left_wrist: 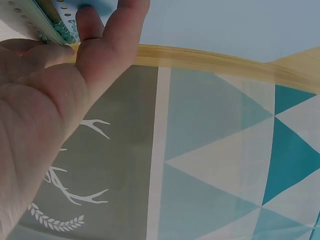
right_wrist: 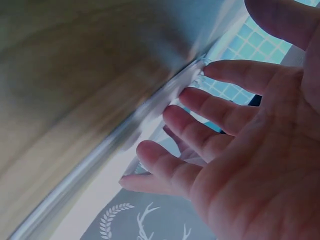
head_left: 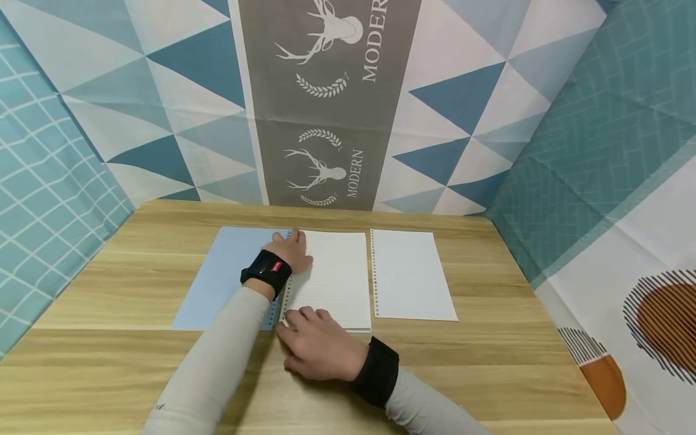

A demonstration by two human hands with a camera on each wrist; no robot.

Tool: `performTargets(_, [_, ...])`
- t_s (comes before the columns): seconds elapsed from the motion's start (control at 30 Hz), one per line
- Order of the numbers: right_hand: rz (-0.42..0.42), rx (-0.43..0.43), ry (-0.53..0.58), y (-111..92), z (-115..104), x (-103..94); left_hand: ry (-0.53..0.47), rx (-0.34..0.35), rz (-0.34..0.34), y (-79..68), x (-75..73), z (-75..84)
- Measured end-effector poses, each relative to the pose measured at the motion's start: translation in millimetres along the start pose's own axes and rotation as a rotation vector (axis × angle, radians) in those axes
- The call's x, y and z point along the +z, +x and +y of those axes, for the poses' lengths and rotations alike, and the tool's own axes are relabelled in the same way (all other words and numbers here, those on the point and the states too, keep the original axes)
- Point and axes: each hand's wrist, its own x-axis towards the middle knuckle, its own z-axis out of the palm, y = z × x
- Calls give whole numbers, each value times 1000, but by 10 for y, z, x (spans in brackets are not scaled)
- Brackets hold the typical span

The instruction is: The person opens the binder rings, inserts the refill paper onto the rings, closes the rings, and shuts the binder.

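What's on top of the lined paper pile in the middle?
Over the lined paper pile, the left grip covers part of the upper left edge, the right grip the lower left corner. Elsewhere, faint lines show; whatever lies beneath both grips is hidden.

The light-brown, wood-grained, flat-topped table (head_left: 505,362) carries, nearer its far edge than its near one, a pale-blue rectangular sheet with a punched side (head_left: 228,260) toward the left edge, a white stack of lined, hole-punched paper (head_left: 337,272) centrally, and a loose white hole-punched paper sheet (head_left: 410,275) toward the right edge.
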Motion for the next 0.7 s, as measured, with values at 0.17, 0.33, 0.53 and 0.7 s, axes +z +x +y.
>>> performTargets(0.17, [-15, 14, -1, 2, -25, -3, -2, -14, 6, 36, 22, -7])
performTargets(0.33, [6, 15, -49, 8, -48, 21, 38, -19, 38, 56, 105, -15])
performTargets(0.53, [50, -1, -161, 5, -99, 46, 77, -17, 96, 3, 142, 1])
performTargets(0.7, [47, 7, -208, -30, -152, 32, 91, -8, 144, 31, 240, -28])
